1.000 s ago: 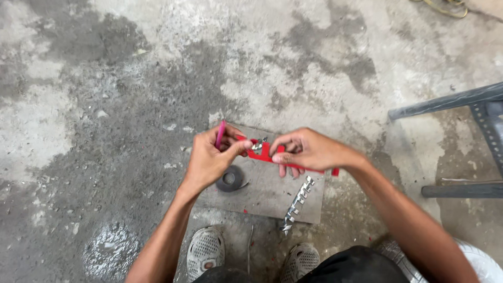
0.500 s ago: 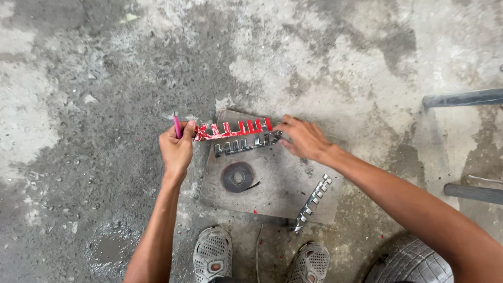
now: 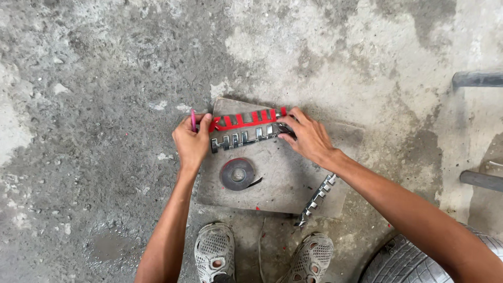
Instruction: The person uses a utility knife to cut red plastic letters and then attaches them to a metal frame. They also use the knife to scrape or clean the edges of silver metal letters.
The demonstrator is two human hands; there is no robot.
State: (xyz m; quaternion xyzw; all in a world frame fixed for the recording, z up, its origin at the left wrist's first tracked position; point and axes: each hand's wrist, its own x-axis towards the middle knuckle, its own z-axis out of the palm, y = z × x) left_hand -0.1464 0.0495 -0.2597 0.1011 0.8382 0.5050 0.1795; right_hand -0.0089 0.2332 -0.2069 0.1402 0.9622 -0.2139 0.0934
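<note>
A rough, stained concrete floor (image 3: pixel 105 78) fills the view, and a flat grey slab (image 3: pixel 277 178) lies on it in front of the person's two worn shoes (image 3: pixel 215 251). Along the far edge of the slab lies a red strip of cut-out letters (image 3: pixel 243 119), and just on its near side, touching or nearly touching it, a chrome lettered badge (image 3: pixel 238 140). The left hand (image 3: pixel 192 142) is curled shut at the left ends of both strips, pinching a thin pink tool (image 3: pixel 193 120) that stands up between its fingers. The right hand (image 3: pixel 309 137) lies over the right ends, fingers bent and pressing down on the chrome badge. A roll of black tape (image 3: pixel 238 174) lies flat near the middle of the slab. A second chrome badge (image 3: pixel 315 199) lies slanted at the near right corner. A tyre (image 3: pixel 398 262) shows at the bottom right.
</note>
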